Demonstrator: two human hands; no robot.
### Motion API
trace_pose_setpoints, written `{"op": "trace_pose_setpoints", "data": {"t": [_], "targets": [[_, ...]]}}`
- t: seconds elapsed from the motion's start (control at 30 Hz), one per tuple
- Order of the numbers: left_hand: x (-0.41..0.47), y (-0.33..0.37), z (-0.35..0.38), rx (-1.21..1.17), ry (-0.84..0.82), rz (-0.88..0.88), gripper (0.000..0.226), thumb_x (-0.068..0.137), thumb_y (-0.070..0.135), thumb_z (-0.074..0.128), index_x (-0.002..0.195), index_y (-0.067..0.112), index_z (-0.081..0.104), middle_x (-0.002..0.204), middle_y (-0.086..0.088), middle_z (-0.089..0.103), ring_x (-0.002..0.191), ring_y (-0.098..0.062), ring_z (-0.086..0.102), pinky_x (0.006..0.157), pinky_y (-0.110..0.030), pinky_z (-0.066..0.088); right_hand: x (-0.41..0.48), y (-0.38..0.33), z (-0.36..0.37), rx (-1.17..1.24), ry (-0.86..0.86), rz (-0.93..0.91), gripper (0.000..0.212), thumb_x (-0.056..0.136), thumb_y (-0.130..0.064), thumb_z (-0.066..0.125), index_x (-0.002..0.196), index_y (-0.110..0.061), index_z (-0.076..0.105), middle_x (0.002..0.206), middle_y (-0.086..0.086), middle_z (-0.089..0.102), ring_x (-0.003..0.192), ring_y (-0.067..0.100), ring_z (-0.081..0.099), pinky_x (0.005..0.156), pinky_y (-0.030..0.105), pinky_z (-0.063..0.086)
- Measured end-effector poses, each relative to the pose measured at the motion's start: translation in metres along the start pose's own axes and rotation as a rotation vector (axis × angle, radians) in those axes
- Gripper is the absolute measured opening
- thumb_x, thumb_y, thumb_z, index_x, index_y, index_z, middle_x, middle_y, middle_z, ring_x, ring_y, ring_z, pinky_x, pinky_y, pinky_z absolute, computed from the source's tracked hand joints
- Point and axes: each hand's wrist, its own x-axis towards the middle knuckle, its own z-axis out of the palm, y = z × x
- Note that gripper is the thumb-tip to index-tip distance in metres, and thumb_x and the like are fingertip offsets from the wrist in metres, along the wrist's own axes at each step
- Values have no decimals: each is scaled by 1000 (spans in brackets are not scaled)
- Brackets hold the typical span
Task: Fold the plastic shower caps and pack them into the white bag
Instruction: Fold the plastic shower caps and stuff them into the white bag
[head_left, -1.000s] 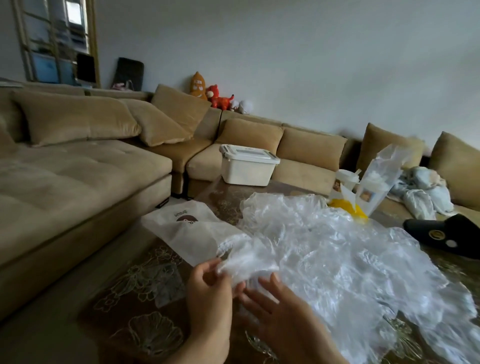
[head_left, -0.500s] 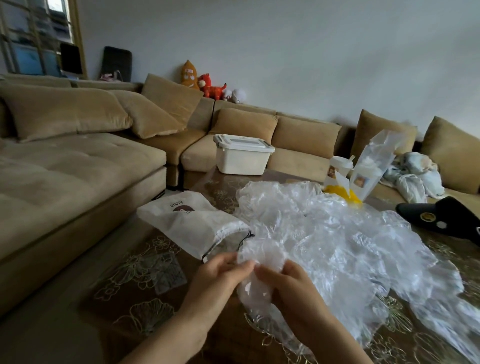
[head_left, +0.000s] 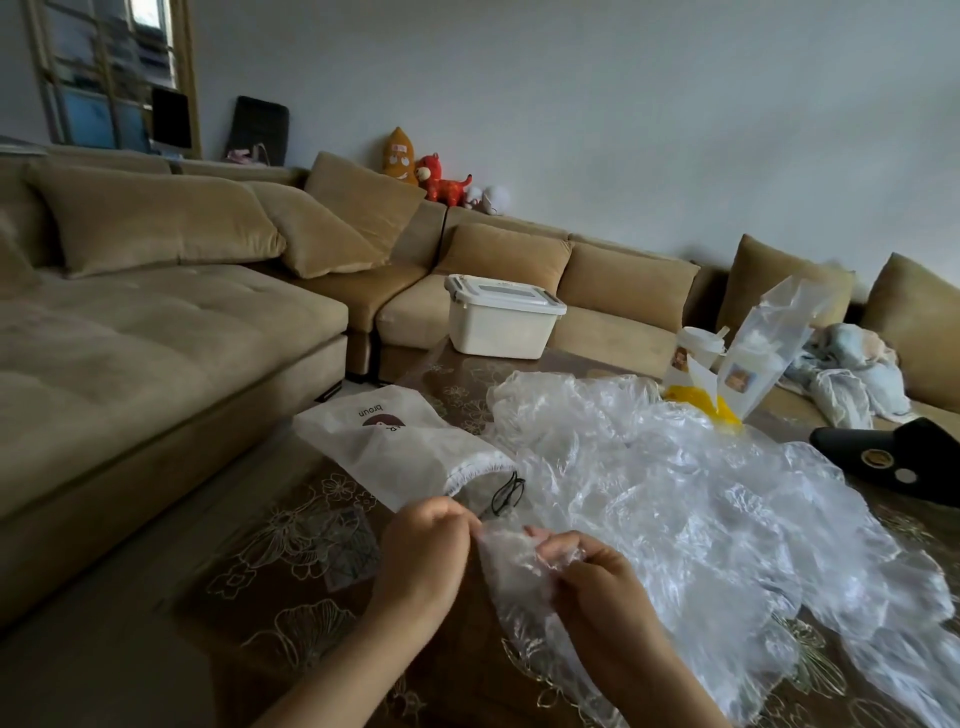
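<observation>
Here, low centre, a shower cap (head_left: 511, 577) is pinched by the left hand (head_left: 431, 545) and gripped by the right hand (head_left: 587, 571), its length trailing toward the lower right. Just above, the white bag (head_left: 395, 447) is laid, mouth pointed at the hands.

We cannot count the caps in the clear pile (head_left: 701, 493): its crumpled layers run together, and the right and near edges cut it off. The film of the shower cap (head_left: 511, 566) veils the fingers of our right hand (head_left: 597, 577), which grips it. Our left hand (head_left: 426, 545) pinches its rim, fingertips tucked behind the knuckles. That hand also covers the near corner of the white bag (head_left: 395, 447), whose brown logo (head_left: 382, 422) is half hidden. The black object (head_left: 904, 457) at the right is cut by the edge, and the cup labels (head_left: 680, 358) are too small to read.
</observation>
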Motion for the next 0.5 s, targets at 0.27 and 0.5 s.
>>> {"op": "trace_pose_setpoints", "data": {"t": [0.27, 0.5], "targets": [[32, -32, -1, 1091, 61, 435, 50, 92, 41, 51, 136, 17, 48, 155, -21, 5, 142, -37, 16, 112, -54, 19, -2, 4, -4, -260, 106, -86, 34, 90, 13, 43, 72, -1, 68, 65, 13, 64, 54, 17, 57, 54, 27, 52], [28, -27, -7, 791, 46, 494, 111, 68, 72, -30, 145, 21, 31, 156, 8, 2, 139, -4, -1, 113, -26, 4, -8, -14, 16, -94, -87, 56, 36, 81, 17, 35, 91, 8, 69, 75, 16, 70, 61, 17, 68, 48, 20, 50]]}}
